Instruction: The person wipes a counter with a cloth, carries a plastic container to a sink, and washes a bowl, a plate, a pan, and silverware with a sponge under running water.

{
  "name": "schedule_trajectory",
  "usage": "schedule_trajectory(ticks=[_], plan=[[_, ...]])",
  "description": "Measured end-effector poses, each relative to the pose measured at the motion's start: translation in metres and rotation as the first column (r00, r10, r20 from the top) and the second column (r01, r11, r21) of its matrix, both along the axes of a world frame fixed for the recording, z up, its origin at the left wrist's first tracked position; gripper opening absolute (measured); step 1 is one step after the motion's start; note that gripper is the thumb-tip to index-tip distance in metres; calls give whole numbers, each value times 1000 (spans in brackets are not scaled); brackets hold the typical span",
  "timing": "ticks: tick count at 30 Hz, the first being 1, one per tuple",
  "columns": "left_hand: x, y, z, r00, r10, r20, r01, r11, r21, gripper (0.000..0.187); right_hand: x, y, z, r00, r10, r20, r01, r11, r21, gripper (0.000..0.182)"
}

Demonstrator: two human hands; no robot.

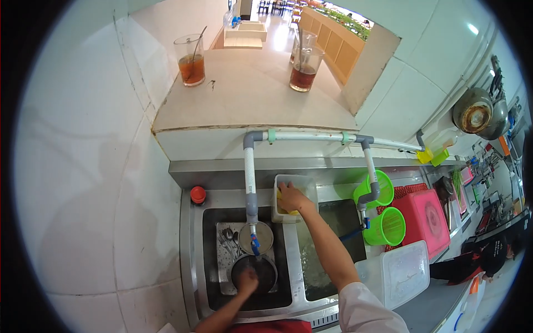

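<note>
White-tiled kitchen wall, a steel double sink [194, 261] below a serving hatch. Washing-up under way, judged from the lay of things: much still to clean, nothing visibly rinsed or racked.

Dark round pan [264, 269] low in the left basin, directly under the tap [254, 241]; resting on a metal tray with spoons [227, 236] just beyond and left of the left hand. Left hand [247, 280] pressed down on the pan's near rim, fingers curled over it; whether gripping or only steadying, cannot tell. A round metal lid or plate [256, 236] just past that hand, touching the pan's far edge.

Right hand [290, 198] stretched forward, well beyond the left, reaching into a clear plastic tub [302, 186] perched on the divider at the sink's back. Fingers closed around something yellow [284, 208], likely a sponge, though too small to be sure. Pan apparently not yet scrubbed; soaping seemingly the step in hand.

Right of the right forearm, the second basin [327, 244] full of murky water. Further right, two green baskets [383, 225], a pink crate [425, 213], and nearer the elbow a clear lidded box [397, 275]. Left of the left hand, at the sink's corner, a red cap [197, 194]. Above, beyond both hands, two glasses of brown drink [191, 55] on the hatch ledge. Another person [472, 263] in dark clothes far right, apart.
</note>
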State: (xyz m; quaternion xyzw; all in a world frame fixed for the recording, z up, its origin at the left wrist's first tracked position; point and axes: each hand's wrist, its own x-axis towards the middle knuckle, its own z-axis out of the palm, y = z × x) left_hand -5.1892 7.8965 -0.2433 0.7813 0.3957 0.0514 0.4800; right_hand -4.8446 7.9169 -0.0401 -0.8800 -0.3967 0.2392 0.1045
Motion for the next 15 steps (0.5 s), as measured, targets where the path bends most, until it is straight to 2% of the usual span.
schedule_trajectory(ticks=[1,2,3,4,5,6,7,8,9,10,11,12,13,14,15], plan=[[7,18,-5,972,211,-108,-204,976,71,22,-2,1,-4,996,30,90,-29,1000,-8,57],[16,39,-14,927,247,-282,-256,967,6,40,-7,2,-12,983,86,162,-81,996,-36,58],[7,42,-109,933,290,-215,-210,920,330,68,18,2,-75,955,122,272,-110,992,-58,62],[20,62,-113,897,337,-288,-363,931,-42,90,36,-1,-97,968,160,195,-161,987,-11,62],[24,68,-192,830,481,-284,-545,806,-229,93,27,-12,-65,881,289,374,-323,946,31,59],[38,67,-266,755,586,-293,-628,776,-64,93,22,-15,-33,983,113,148,-136,979,154,53],[46,84,-210,632,613,-473,-774,529,-348,95,3,-22,-2,980,-93,179,39,958,285,55],[52,91,-171,489,760,-427,-870,394,-296,84,-8,-20,42,943,-284,-175,318,924,213,48],[54,108,-167,590,684,-429,-807,475,-351,72,-22,-27,61,877,-278,-391,435,803,407,45],[54,110,-165,687,591,-423,-726,548,-416,62,-36,-44,78,782,-224,-581,574,622,533,42],[57,107,-151,683,586,-436,-730,541,-417,62,-55,-56,95,725,-285,-627,667,520,534,41],[65,110,-129,673,658,-339,-740,600,-304,53,-79,-67,104,660,-339,-671,746,399,533,39],[73,111,-111,667,709,-229,-745,641,-184,46,-100,-82,104,617,-374,-692,785,359,505,41],[79,111,-101,672,703,-233,-740,645,-189,46,-121,-96,103,575,-405,-711,817,318,480,42],[85,109,-94,717,673,-181,-689,723,-40,44,-137,-113,93,558,-430,-710,828,354,436,42]])
